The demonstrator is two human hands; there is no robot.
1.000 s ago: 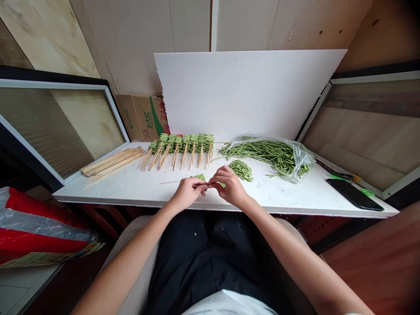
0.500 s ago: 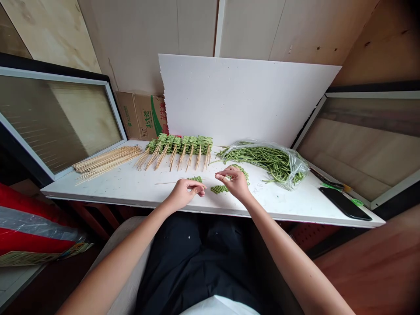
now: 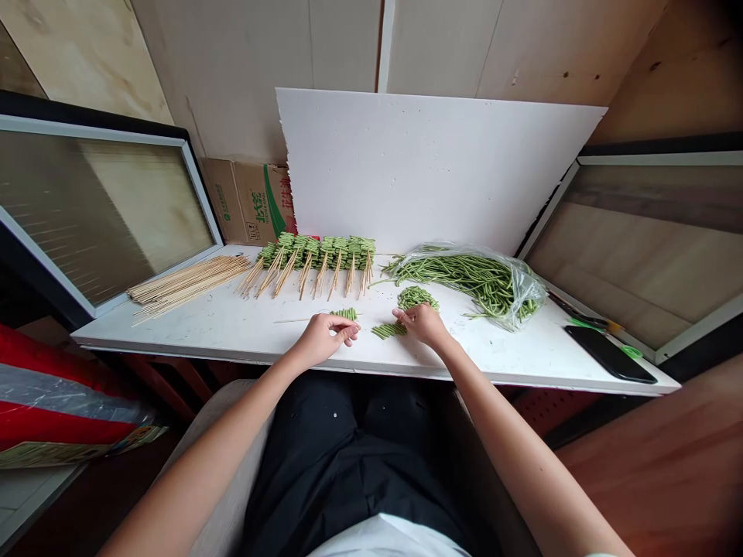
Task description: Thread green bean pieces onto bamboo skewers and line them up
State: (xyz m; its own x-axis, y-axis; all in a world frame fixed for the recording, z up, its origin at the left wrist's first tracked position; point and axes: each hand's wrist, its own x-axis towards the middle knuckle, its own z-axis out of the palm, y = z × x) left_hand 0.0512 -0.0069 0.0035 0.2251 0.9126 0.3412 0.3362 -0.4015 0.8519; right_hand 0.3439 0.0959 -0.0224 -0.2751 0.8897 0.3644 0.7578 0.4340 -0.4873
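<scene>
My left hand (image 3: 326, 338) is at the table's front, thumb and fingers pinched together; whatever they may hold is too small to tell. Just beyond its knuckles a skewer (image 3: 290, 320) threaded with short green bean pieces (image 3: 347, 313) lies on the white tabletop, its bare stick pointing left. My right hand (image 3: 425, 323) has its fingers closed at the right end of a row of cut bean pieces (image 3: 388, 331); its fingertips hide any piece between them. Behind this hand is a heap of cut green beans (image 3: 416, 296).
Finished bean skewers (image 3: 333, 255) are stacked along the back, left of centre. Loose bamboo sticks (image 3: 189, 282) lie at the left. Long beans (image 3: 470, 280) spill from a clear plastic bag (image 3: 516, 290) at the right. A black phone (image 3: 609, 353) rests near the right edge. A white board (image 3: 441, 166) stands behind.
My right hand has moved right and slightly down to the cut pieces, uncovering more of the heap behind it. The left hand has shifted only a little.
</scene>
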